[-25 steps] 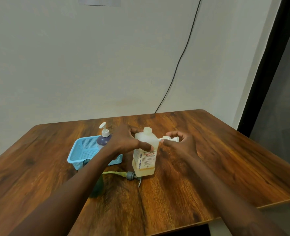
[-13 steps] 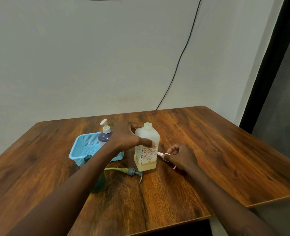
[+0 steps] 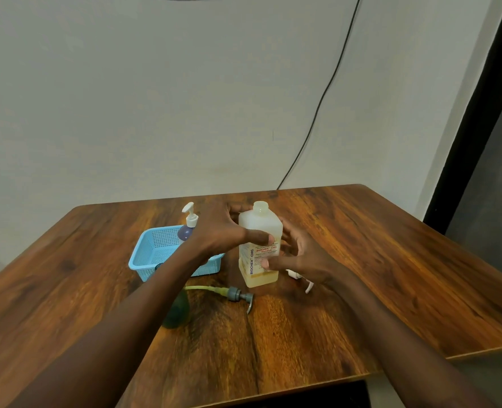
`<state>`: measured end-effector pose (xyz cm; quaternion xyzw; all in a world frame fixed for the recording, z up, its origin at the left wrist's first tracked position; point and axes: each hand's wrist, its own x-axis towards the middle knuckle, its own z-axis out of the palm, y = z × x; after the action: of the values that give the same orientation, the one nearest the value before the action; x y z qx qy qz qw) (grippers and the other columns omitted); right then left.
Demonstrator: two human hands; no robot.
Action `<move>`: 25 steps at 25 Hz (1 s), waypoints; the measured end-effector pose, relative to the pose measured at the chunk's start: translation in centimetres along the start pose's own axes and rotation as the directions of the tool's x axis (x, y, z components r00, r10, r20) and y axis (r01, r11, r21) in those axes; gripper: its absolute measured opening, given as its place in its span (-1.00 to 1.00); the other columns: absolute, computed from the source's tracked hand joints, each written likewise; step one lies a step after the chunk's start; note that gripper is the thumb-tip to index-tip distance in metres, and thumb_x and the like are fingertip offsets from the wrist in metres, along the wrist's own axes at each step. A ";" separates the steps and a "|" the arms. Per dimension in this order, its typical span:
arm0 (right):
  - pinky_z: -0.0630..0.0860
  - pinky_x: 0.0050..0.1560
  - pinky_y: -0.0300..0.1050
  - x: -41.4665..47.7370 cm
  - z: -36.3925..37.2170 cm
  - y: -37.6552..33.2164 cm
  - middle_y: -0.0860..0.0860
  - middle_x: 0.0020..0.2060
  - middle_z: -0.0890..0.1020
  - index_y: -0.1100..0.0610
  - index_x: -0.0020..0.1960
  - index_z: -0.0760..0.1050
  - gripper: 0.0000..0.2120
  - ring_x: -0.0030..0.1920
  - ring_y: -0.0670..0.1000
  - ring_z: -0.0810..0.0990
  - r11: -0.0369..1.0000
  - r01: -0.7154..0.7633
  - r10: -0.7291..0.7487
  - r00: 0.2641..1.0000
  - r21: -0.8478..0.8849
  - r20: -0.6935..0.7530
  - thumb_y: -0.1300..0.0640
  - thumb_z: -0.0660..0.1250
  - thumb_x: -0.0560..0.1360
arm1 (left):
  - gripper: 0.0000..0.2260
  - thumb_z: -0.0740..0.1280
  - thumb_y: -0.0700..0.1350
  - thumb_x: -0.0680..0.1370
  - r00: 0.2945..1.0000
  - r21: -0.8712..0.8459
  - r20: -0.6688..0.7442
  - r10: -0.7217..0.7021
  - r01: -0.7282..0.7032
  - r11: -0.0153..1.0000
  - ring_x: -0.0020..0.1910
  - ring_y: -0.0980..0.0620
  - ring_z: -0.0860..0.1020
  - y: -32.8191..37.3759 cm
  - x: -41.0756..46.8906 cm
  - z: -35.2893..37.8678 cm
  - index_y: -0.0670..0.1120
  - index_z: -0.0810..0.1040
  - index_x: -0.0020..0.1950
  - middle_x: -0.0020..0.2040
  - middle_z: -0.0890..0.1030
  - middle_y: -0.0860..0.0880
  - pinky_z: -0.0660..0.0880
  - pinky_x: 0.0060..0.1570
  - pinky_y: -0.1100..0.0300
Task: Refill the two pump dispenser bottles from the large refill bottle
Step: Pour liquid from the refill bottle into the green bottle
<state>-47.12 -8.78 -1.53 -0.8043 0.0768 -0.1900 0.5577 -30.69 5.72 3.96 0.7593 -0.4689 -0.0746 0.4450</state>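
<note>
While the left hand (image 3: 223,235) grips the shoulder of the white bottle (image 3: 259,224), thumb across its front and fingers wrapped behind, the bottle stands upright near the middle of the table (image 3: 376,260) with its neck uncapped. Pale yellow liquid fills only its lowest part; the rest of the cloudy plastic looks empty. It is tall and square-sided with rounded shoulders and a short round neck, and its label carries red and blue print.

The right hand (image 3: 305,257) is at the bottle's right side, thumb tip on the label and fingers curved loosely toward it. It is blurred, so I cannot tell whether it grasps the bottle.

A blue basket (image 3: 147,272) of perforated plastic sits just left of the white bottle and holds a rounded purple bottle (image 3: 186,231) topped with a white pump, upright. Nearer the person, a dark green bottle (image 3: 175,313) stands partly hidden behind the left forearm; its contents cannot be made out.

Two loose pumps lie flat on the wood. A grey pump (image 3: 239,296) with a yellowish-green tube lies in front of the white bottle, and a white pump (image 3: 294,273) lies mostly under the right hand.

The tabletop is glossy, reddish-brown wood grain. A black cable (image 3: 317,113) runs down the plain wall (image 3: 155,98).
</note>
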 end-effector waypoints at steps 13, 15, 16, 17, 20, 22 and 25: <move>0.61 -0.16 -0.35 1.7 5.3 -2.8 -0.34 0.06 0.66 -0.14 0.23 0.49 -0.26 0.07 -0.25 0.66 0.972 0.223 -0.236 0.938 -0.079 -0.255 -0.16 0.69 0.12 | -0.42 0.64 0.09 0.37 0.979 -0.053 0.201 0.034 -0.023 0.998 0.13 0.18 0.68 1.5 -3.9 -7.2 0.03 0.62 0.36 0.22 0.70 0.10 0.62 0.19 0.16; 0.60 -0.17 -0.37 2.0 6.1 -2.9 -0.37 0.01 0.65 -0.24 0.17 0.46 -0.28 0.04 -0.31 0.65 0.969 0.213 -0.241 0.924 -0.123 -0.298 -0.30 0.66 0.09 | -0.36 0.52 0.36 0.35 0.979 0.121 0.202 0.018 -0.043 0.992 0.02 0.41 0.61 0.4 -4.9 -9.6 0.16 0.58 0.37 0.23 0.63 0.26 0.53 -0.06 0.49; 0.60 -0.18 -0.37 2.2 6.3 -2.9 -0.36 0.02 0.64 -0.27 0.16 0.45 -0.29 0.04 -0.32 0.64 0.965 0.209 -0.249 0.914 -0.156 -0.319 -0.35 0.63 0.09 | -0.32 0.44 0.48 0.31 0.985 0.227 0.173 0.017 -0.056 0.972 -0.04 0.46 0.57 -0.5 -5.5 -10.8 0.22 0.57 0.36 0.19 0.59 0.34 0.47 -0.18 0.55; 0.61 -0.17 -0.36 2.3 6.4 -2.8 -0.34 0.05 0.62 -0.26 0.17 0.45 -0.29 0.05 -0.32 0.64 0.959 0.208 -0.265 0.905 -0.194 -0.334 -0.38 0.62 0.10 | -0.29 0.39 0.56 0.27 0.989 0.300 0.146 0.013 -0.057 0.952 -0.06 0.46 0.55 -1.5 -6.3 -11.7 0.28 0.57 0.34 0.14 0.56 0.39 0.46 -0.21 0.53; 0.60 -0.20 -0.40 2.6 6.8 -2.4 -0.32 0.05 0.60 -0.23 0.21 0.44 -0.27 0.02 -0.28 0.66 0.933 0.200 -0.304 0.882 -0.298 -0.359 -0.41 0.60 0.14 | -0.26 0.47 0.56 0.18 0.988 0.188 0.117 -0.104 0.081 0.979 0.11 0.29 0.60 -5.6 -8.7 -12.3 0.39 0.53 0.33 0.20 0.62 0.38 0.62 0.08 0.28; 0.59 -0.20 -0.41 2.8 7.3 -2.2 -0.27 0.09 0.62 -0.21 0.25 0.45 -0.23 0.02 -0.22 0.66 0.913 0.182 -0.318 0.879 -0.366 -0.355 -0.45 0.57 0.14 | -0.15 0.60 0.38 0.23 0.983 0.117 0.099 -0.152 0.140 0.983 0.26 0.16 0.59 -8.6 -9.8 -11.5 0.19 0.48 0.48 0.40 0.57 0.18 0.60 0.24 0.14; 0.63 -0.10 -0.30 3.1 7.9 -1.7 -0.17 0.16 0.64 -0.16 0.31 0.48 -0.17 0.06 -0.11 0.64 0.865 0.162 -0.335 0.891 -0.474 -0.306 -0.52 0.51 0.16 | -0.05 0.66 0.24 0.23 0.979 0.040 0.086 -0.185 0.182 0.982 0.32 0.05 0.58 -11.1 -10.4 -9.9 0.02 0.41 0.55 0.48 0.52 0.00 0.59 0.24 0.16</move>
<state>-41.34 -2.31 -1.67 -0.8594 0.1171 -0.3908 0.3081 -24.00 21.68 -1.56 0.8023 -0.4176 -0.1417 0.4024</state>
